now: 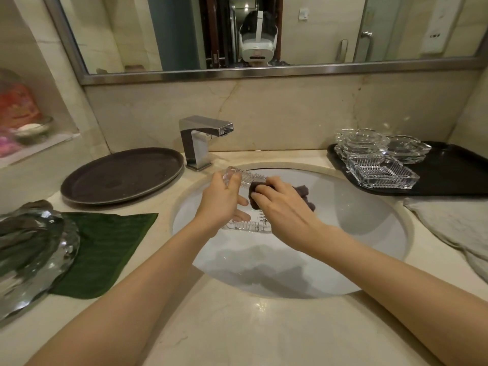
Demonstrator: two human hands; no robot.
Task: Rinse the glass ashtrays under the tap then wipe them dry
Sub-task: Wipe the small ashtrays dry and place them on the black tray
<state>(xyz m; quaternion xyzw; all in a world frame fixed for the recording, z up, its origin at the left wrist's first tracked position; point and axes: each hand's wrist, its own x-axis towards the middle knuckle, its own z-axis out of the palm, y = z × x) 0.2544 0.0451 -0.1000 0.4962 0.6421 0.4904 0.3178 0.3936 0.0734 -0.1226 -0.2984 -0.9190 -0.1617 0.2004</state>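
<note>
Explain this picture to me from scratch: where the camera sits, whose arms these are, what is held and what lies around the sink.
There is no machine here. A person wears a camera on the head, looking down at their own arms; the mirror shows the headset. The left hand grips a clear glass ashtray over the sink. The right hand presses a dark cloth against it. No water shows at the tap. On the counter, a round brown tray lies to the left, and a black tray to the right holds more glass ashtrays. A green leaf-shaped mat lies at near left.
</note>
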